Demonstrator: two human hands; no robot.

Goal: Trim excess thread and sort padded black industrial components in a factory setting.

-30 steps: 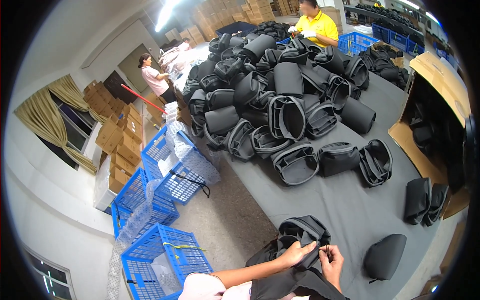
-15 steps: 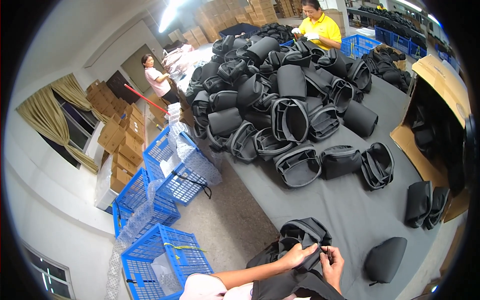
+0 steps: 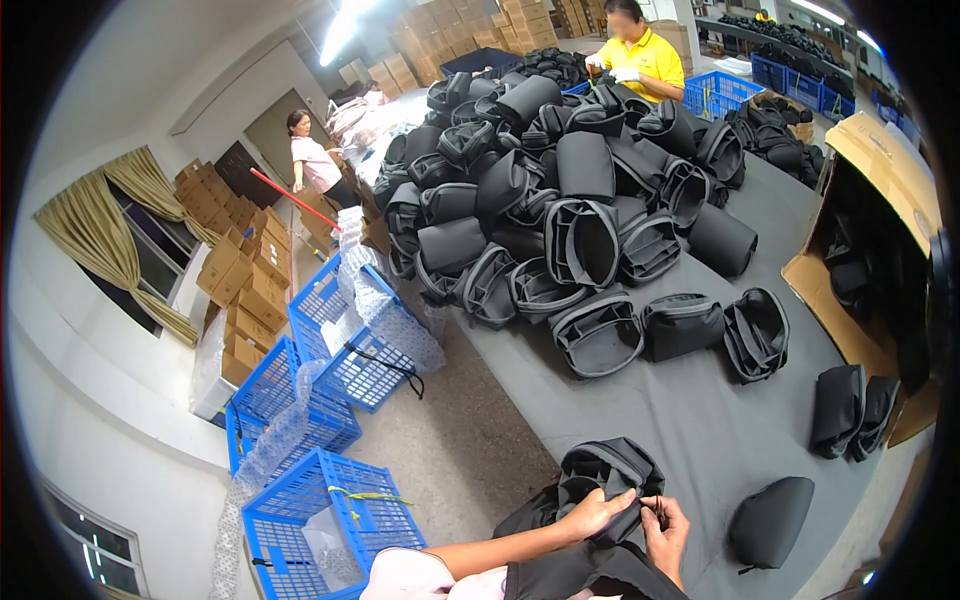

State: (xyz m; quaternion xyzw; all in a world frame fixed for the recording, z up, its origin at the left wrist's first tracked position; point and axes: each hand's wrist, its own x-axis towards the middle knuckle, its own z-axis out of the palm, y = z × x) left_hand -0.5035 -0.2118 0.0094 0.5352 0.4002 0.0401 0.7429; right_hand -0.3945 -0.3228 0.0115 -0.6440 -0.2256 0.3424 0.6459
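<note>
A black zip pouch (image 3: 622,462) with inner dividers lies at the table's near edge, its mouth facing up. My left hand (image 3: 597,513) is closed on its near rim, thumb pressed along the edge. Just right of it, my right hand (image 3: 665,534) pinches at the same rim with bent fingers; the exact bit between the fingertips is too small to make out. Dark fabric (image 3: 590,570) hangs over my lap below the hands. To the right of my hands, another black pouch (image 3: 772,522) rests closed on the grey table cover (image 3: 690,425).
A large heap of black pouches (image 3: 585,165) covers the far table. Two pouches (image 3: 838,410) stand near an open carton (image 3: 800,280) at right. Blue crates (image 3: 385,525) and bubble wrap (image 3: 262,455) line the left floor. One person (image 3: 655,65) works beyond the heap, another person (image 3: 315,165) stands far left.
My hands and the pouch stay almost in place, with only slight movement of the right fingers. The person at far left has lowered an arm and turned a little.
</note>
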